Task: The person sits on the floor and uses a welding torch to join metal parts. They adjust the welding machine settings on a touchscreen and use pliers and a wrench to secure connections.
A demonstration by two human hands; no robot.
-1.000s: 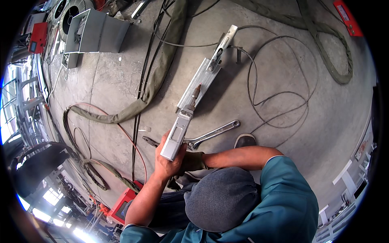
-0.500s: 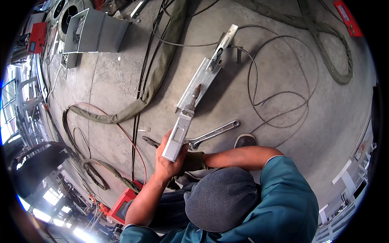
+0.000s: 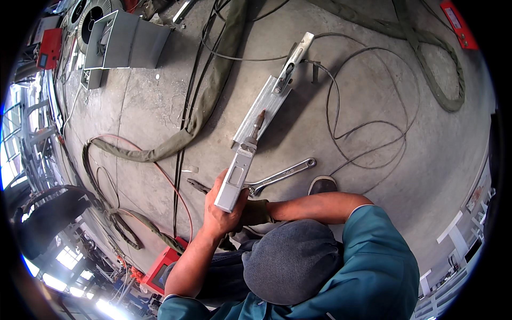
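Note:
My bare left hand (image 3: 215, 213) is closed around the rear of a silver, box-bodied handheld welding gun (image 3: 234, 178); fingers show on both sides. The gun's narrow copper-tipped nozzle points over a ribbed metal profile (image 3: 261, 114) on the floor. Whether the tip touches it I cannot tell. My right hand (image 3: 256, 212), in an olive glove, sits close beside and below the gun's rear, its fingers hidden. A flat metal bar (image 3: 301, 49) with a bolt lies across the profile's far end. Right of the gun rests a chrome adjustable wrench (image 3: 285, 172).
A dark-handled tool (image 3: 198, 185) lies left of the gun. Olive sleeved hoses (image 3: 213, 101) and thin black cable loops (image 3: 373, 128) cross the concrete. Grey metal housing (image 3: 128, 42) stands far left; a red box (image 3: 165, 266) is near my left arm. My knee (image 3: 293, 261) and shoe (image 3: 323, 185) are close.
The welding gun has shifted very slightly, its rear end a touch to the right. Both hands keep almost the same place.

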